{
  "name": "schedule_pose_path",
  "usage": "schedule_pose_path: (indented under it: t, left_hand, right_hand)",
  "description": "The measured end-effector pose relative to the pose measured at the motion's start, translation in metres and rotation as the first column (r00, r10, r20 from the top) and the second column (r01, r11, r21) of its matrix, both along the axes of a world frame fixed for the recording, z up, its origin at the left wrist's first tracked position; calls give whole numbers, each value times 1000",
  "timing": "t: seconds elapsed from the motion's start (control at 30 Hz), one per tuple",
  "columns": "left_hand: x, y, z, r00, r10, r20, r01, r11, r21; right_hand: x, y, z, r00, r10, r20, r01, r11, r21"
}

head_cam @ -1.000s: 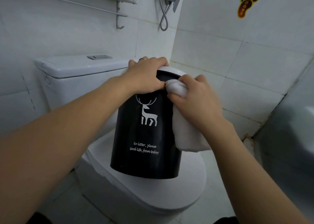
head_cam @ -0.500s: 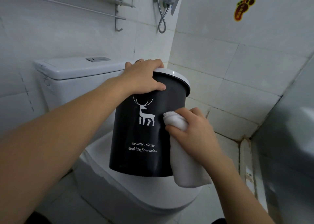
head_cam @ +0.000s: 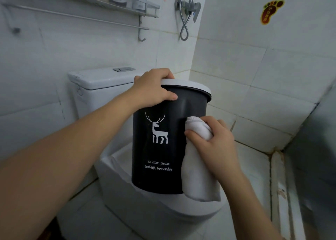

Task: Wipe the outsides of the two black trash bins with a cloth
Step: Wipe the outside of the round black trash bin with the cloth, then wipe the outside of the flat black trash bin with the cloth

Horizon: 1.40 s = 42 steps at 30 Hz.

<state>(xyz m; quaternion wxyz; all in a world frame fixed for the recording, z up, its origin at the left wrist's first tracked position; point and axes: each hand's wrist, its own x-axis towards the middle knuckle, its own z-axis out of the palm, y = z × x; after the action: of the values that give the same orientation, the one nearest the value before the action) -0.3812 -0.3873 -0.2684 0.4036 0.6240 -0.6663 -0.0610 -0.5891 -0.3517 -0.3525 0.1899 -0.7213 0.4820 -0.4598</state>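
Since a second ago the right hand (head_cam: 213,145) and its bunched white cloth (head_cam: 198,159) have slid down from just under the rim to the middle of the wall, while the left hand (head_cam: 151,90) has kept its hold at the top. Only the head view is given. Its centre is filled by the round black plastic trash bin with a white deer print and a pale lid ring (head_cam: 163,141), standing upright on the closed white toilet seat lid (head_cam: 181,210), with the white cistern (head_cam: 101,79) behind it at about ten o'clock. At the bin's twelve o'clock the left hand is curled over the ring, thumb on the near wall and fingers over the far edge, steadying it. At the bin's three o'clock the right hand clutches the cloth's upper end and presses it to the wall; the loose tail hangs to the base. The bin's long axis is vertical, and the wiped strip lies directly left of the right hand, which is the nearer one to the unwiped lower wall. Continuing probably means stroking along that axis, then turning the bin beneath the left hand. No second bin is in view.
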Motion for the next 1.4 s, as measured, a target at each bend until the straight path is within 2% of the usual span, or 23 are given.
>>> schedule_pose_path:
  t: [0.5, 0.63, 0.8, 0.97, 1.4]
  left_hand:
    - [68, 141, -28, 995, 68, -78, -72, 996, -47]
    - [81, 181, -42, 990, 144, -6, -144, 988, -57]
    - [97, 206, -72, 957, 256, 138, -260, 966, 8]
    - [102, 221, -116, 940, 313, 140, -322, 946, 49]
    - [60, 251, -239, 967, 160, 197, -201, 958, 207]
  right_hand:
    - [34, 64, -4, 985, 167, 31, -166, 986, -23]
    - [45, 79, -6, 974, 224, -9, -225, 974, -12]
    - [66, 98, -13, 958, 285, -6, -285, 958, 6]
    - [88, 107, -35, 952, 301, -58, -297, 952, 71]
    - [87, 97, -89, 937, 276, -213, -205, 930, 305]
